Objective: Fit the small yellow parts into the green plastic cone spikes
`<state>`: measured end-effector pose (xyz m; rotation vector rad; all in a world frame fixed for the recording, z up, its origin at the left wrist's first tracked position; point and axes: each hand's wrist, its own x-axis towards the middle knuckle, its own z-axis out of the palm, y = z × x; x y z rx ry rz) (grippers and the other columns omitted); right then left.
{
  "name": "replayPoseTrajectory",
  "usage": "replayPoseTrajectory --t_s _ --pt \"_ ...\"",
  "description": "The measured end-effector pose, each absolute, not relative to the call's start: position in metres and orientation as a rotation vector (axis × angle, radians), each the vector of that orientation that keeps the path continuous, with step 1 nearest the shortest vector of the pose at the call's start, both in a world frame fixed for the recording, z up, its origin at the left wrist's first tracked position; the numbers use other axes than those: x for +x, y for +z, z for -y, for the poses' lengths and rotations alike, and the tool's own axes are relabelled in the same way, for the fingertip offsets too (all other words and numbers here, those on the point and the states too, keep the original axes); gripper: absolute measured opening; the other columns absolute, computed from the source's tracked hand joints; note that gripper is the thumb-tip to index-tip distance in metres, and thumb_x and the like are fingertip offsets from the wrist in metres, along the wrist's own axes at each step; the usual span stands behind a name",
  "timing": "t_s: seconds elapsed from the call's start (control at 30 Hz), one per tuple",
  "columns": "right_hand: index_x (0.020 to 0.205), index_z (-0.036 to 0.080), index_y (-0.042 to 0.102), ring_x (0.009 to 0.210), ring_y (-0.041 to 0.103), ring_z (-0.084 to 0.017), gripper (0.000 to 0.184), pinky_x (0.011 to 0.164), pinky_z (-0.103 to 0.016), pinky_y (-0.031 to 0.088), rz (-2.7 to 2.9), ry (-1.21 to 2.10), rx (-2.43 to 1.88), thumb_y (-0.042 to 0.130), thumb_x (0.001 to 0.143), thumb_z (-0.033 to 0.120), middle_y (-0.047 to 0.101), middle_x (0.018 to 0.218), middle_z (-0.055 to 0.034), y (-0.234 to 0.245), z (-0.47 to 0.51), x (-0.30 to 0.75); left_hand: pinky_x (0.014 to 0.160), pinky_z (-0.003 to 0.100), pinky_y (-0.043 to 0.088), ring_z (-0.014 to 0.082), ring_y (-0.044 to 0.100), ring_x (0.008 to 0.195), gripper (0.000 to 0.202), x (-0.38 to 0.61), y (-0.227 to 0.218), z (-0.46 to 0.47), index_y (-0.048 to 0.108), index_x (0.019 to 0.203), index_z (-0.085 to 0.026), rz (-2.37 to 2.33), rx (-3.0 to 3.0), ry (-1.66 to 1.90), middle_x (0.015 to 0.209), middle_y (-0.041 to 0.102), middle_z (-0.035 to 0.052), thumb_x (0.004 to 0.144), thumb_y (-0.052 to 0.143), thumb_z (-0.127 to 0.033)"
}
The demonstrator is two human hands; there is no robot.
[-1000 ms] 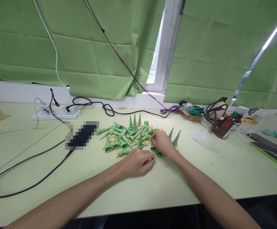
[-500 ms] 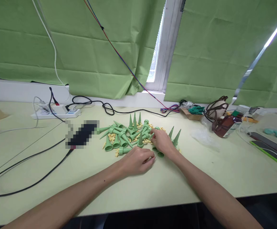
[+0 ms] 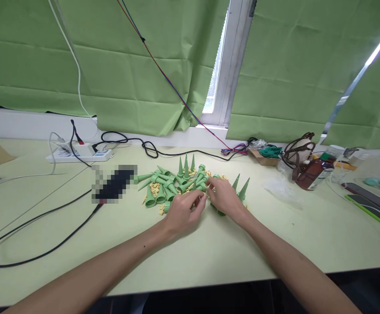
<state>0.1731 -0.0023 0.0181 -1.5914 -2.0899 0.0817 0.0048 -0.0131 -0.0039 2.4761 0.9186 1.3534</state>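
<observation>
A heap of green plastic cones (image 3: 168, 185) lies on the pale green table (image 3: 209, 253), mixed with several small yellow pieces (image 3: 153, 188). Some cones stand upright, others lie on their sides. My left hand (image 3: 183, 211) has its fingers curled into the near edge of the heap, pinching something I cannot make out. My right hand (image 3: 224, 196) rests just to its right, fingers bent and pinched at the pile. Two upright cones (image 3: 240, 187) stand behind my right hand.
A blurred dark object (image 3: 114, 184) with a black cable (image 3: 39, 253) lies left of the heap. A power strip (image 3: 78, 153) sits at the back left. Bags, a brown bottle (image 3: 310, 174) and phones (image 3: 369, 200) crowd the right side. Green curtains hang behind.
My left hand has moved forward from the bare table into the near edge of the heap, beside my right hand. My right hand has barely shifted.
</observation>
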Motion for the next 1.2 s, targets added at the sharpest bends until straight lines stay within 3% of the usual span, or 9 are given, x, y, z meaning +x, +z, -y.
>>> replayPoseTrajectory --t_s 0.13,0.27,0.47,0.6,0.83,0.97,1.2 --pt "0.099 0.017 0.063 0.078 0.061 -0.019 0.015 0.073 -0.031 0.046 1.976 0.057 -1.353 0.049 0.093 0.014 0.064 0.095 -0.0080 0.018 0.003 0.169 0.051 0.024 0.031 0.0083 0.037 0.048 0.018 0.004 0.001 0.014 0.053 0.082 -0.019 -1.047 2.291 1.412 0.056 0.044 -0.0063 0.097 0.049 -0.027" --pt "0.106 0.019 0.062 0.070 0.058 -0.015 0.017 0.064 -0.027 0.049 1.843 0.071 -1.055 0.048 0.097 0.017 0.061 0.100 -0.0080 0.021 0.009 0.163 0.052 0.024 0.033 0.0094 0.039 0.050 0.024 0.003 0.008 0.014 0.050 0.081 -0.019 -1.098 2.110 1.454 0.059 0.046 -0.0051 0.100 0.042 -0.032" --pt "0.108 0.023 0.063 0.081 0.061 -0.015 0.021 0.069 -0.028 0.052 1.914 0.072 -0.754 0.047 0.098 0.015 0.059 0.100 -0.0070 0.020 0.013 0.156 0.054 0.025 0.035 0.0102 0.044 0.053 0.034 0.002 0.013 0.012 0.045 0.074 -0.020 -1.097 1.915 1.495 0.063 0.050 -0.0031 0.102 0.036 -0.036" --pt "0.111 0.022 0.060 0.089 0.062 -0.017 0.020 0.074 -0.029 0.052 1.936 0.089 -0.714 0.047 0.098 0.014 0.062 0.101 -0.0071 0.016 0.010 0.156 0.054 0.025 0.035 0.0103 0.043 0.052 0.034 0.002 0.012 0.011 0.045 0.073 -0.020 -1.080 1.904 1.486 0.062 0.049 -0.0034 0.102 0.037 -0.036" --pt "0.100 0.021 0.059 0.082 0.061 -0.016 0.011 0.071 -0.029 0.050 1.931 0.088 -0.767 0.048 0.100 0.019 0.064 0.091 -0.0052 0.015 0.008 0.160 0.055 0.025 0.035 0.0099 0.043 0.053 0.032 0.002 0.011 0.011 0.044 0.072 -0.020 -1.086 1.975 1.494 0.061 0.048 -0.0040 0.101 0.040 -0.032" --pt "0.102 0.020 0.059 0.075 0.060 -0.015 0.009 0.063 -0.027 0.049 1.955 0.125 -0.781 0.050 0.099 0.023 0.065 0.092 -0.0056 0.014 0.008 0.161 0.053 0.025 0.034 0.0100 0.041 0.052 0.032 0.003 0.010 0.009 0.045 0.073 -0.020 -1.119 1.950 1.478 0.061 0.048 -0.0041 0.101 0.041 -0.034" --pt "0.101 0.021 0.060 0.079 0.062 -0.016 0.012 0.069 -0.029 0.051 1.948 0.087 -0.760 0.048 0.099 0.020 0.065 0.089 -0.0048 0.016 0.007 0.161 0.054 0.025 0.034 0.0106 0.042 0.052 0.033 0.003 0.012 0.010 0.044 0.072 -0.020 -1.128 1.947 1.465 0.060 0.048 -0.0037 0.101 0.041 -0.036"
